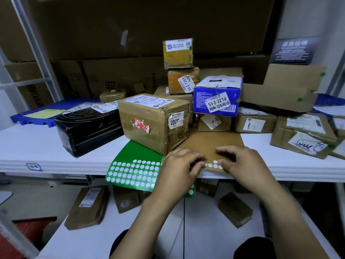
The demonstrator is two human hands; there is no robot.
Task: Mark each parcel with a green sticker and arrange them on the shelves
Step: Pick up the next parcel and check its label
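Soft light brightens the white shelf point(37, 146) while stacked cartons point(112, 25) behind sit dim; wide-angle distortion bends the soft-focus edges.

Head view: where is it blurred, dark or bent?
Head view: the lens leans the grey metal shelf post; the lower left corner is smeared; the large brown cardboard cartons behind are dim; the label on the blue cardboard box reads sharp.
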